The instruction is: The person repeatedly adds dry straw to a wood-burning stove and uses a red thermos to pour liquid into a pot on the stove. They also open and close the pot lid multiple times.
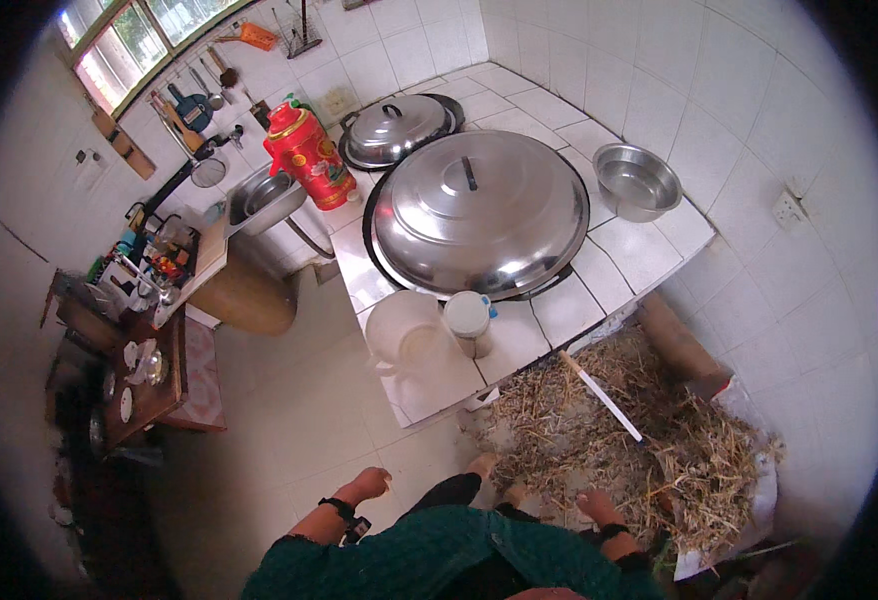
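Observation:
My left hand (370, 484) hangs over the tiled floor with its fingers curled, and I see nothing in it. Low on the right, my right hand (599, 506) is beside loose straw (698, 465); its fingers are too small to make out. Before me stands a white-tiled stove (634, 251). A large domed metal lid (476, 217) covers most of its top, with a smaller metal lid (401, 127) behind. On the near corner are a translucent plastic jug (401, 330) and a white-lidded cup (468, 319). A white and tan stick (608, 401) slants from the stove's edge over the straw.
A red thermos flask (308, 154) stands at the stove's back left, a metal basin (638, 180) at its right. Further left are a metal sink (266, 202), a brown vat (251, 292) and a wooden table (173, 375) with dishes. Utensils hang under the window (135, 45).

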A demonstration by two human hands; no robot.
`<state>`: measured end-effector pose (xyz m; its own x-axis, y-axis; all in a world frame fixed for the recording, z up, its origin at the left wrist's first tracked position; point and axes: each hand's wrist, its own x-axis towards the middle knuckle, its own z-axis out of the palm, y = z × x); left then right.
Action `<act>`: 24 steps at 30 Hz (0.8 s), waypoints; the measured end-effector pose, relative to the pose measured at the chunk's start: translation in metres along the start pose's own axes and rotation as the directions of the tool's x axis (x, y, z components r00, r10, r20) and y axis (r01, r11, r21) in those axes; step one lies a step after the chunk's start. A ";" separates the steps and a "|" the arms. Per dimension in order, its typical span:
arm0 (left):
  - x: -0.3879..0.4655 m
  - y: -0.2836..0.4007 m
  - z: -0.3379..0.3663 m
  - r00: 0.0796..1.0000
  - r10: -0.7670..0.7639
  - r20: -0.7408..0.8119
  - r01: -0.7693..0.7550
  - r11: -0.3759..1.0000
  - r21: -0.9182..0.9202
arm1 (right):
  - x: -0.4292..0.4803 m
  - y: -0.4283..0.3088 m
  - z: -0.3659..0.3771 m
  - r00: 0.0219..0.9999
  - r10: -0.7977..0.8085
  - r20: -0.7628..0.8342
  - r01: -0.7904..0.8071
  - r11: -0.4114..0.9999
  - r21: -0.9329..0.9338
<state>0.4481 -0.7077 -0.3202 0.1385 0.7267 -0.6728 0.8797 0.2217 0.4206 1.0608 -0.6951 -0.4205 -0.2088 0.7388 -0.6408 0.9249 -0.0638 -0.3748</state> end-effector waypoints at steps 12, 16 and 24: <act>-0.133 -0.037 0.035 0.978 -0.112 -0.175 0.080 0.981 -0.178 | 0.022 -0.088 -0.044 0.917 -0.395 -0.062 0.377 0.907 -0.189; -0.138 -0.057 0.031 0.913 -0.386 -0.135 0.190 0.692 -0.697 | 0.021 -0.131 -0.043 0.898 -0.437 0.037 0.434 0.874 -0.219; -0.137 -0.170 -0.012 0.904 -0.335 -0.267 0.065 0.724 -0.687 | -0.003 -0.329 -0.061 0.887 -0.459 0.050 0.462 0.885 -0.063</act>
<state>0.2735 -0.8372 -0.2919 -0.2909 0.7560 -0.5864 0.3330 0.6546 0.6787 0.7766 -0.6349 -0.2541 -0.6257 0.6508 -0.4299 0.7422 0.3271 -0.5850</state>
